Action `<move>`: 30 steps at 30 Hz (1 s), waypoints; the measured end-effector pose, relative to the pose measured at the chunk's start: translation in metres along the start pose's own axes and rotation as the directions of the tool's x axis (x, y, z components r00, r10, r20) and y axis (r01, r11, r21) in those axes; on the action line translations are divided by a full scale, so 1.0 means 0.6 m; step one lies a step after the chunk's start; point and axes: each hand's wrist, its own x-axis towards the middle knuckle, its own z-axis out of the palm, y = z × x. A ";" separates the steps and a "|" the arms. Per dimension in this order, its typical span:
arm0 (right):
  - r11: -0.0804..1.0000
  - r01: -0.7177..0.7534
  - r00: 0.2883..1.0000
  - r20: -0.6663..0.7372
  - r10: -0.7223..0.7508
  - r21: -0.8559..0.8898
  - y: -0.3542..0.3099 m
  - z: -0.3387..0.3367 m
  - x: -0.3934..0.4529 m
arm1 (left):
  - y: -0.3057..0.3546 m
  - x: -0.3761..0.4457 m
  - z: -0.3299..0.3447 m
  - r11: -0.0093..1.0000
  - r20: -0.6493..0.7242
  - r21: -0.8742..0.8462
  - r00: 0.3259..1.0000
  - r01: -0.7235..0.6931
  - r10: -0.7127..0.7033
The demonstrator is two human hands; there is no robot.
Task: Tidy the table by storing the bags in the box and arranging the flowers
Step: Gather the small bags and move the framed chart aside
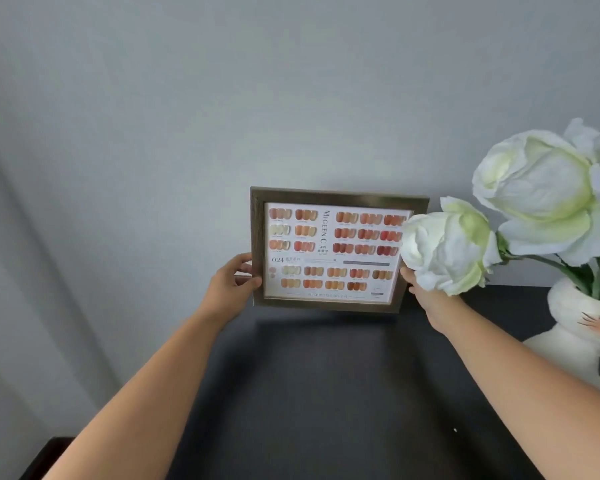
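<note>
My left hand (234, 284) and right hand (417, 289) hold a framed card upright above a dark table (326, 393), against a pale grey wall (222, 98). The frame (329, 195) is a dull brown-grey wood, tilted slightly so its right side sits lower than its left, and its bottom edge hangs just clear of the tabletop, with a shadow beneath it. My left fingers are clamped on the frame's 9 o'clock edge, thumb on the front face and the other fingers behind. My right hand is at the frame's lower 3 o'clock edge, but a bloom covers most of it, so I cannot tell how those fingers close. The card (329, 252) inside is white and shows rows of nail swatches in orange, peach, cream and red, with a vertical line of lettering near its middle. The flowers (534, 188) stand at 3 o'clock from the frame: large white blooms flushed pale green at the petal bases, on green stems. The smaller bloom (444, 247) leans toward 9 o'clock and overlaps the frame's right side; the larger one rises above it toward 1 o'clock. The stems drop into a white vase (575, 327) with a small painted mark on its shoulder, resting on the table at the right edge of view. Neither bags nor a box appear in view.
</note>
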 end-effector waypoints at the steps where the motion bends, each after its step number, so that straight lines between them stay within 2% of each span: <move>1: 0.999 0.008 1.000 0.016 -0.007 -0.046 0.002 -0.003 0.001 | -0.005 0.002 0.009 1.000 0.002 0.009 1.000 0.007 -0.007; 5: 0.985 0.107 0.994 0.052 -0.101 -0.133 0.016 -0.002 0.003 | -0.029 0.000 0.023 0.997 0.016 0.038 0.998 0.060 -0.061; 11: 0.991 0.092 0.992 0.099 -0.083 -0.094 0.027 -0.008 0.006 | -0.041 -0.015 0.034 0.993 -0.030 0.005 0.993 0.115 -0.115; 16: 0.991 0.079 0.988 0.143 -0.064 -0.105 0.052 -0.014 0.002 | -0.060 -0.048 0.047 0.980 -0.009 0.032 0.981 0.196 -0.196; 18: 0.986 0.042 0.985 0.173 -0.014 -0.158 0.061 -0.017 -0.005 | -0.056 -0.065 0.052 0.973 -0.049 0.072 0.975 0.219 -0.216; 21: 0.963 0.018 0.969 0.243 0.050 -0.270 0.078 -0.033 -0.020 | -0.041 -0.106 0.062 0.960 -0.158 0.017 0.949 0.279 -0.273; 23: 0.962 0.021 0.953 0.296 0.062 -0.273 0.084 -0.047 -0.036 | -0.034 -0.146 0.067 0.957 -0.234 0.008 0.931 0.289 -0.279; 26: 0.958 0.030 0.928 0.363 0.079 -0.284 0.080 -0.069 -0.071 | -0.022 -0.201 0.078 0.963 -0.256 -0.022 0.929 0.270 -0.266; 28: 0.891 0.130 0.896 0.437 0.082 -0.435 0.073 -0.085 -0.104 | -0.008 -0.233 0.090 0.964 -0.244 -0.011 0.934 0.266 -0.261; 30: 0.698 0.323 0.847 0.524 0.087 -0.639 0.069 -0.109 -0.143 | 0.007 -0.269 0.105 0.967 -0.216 0.032 0.947 0.252 -0.239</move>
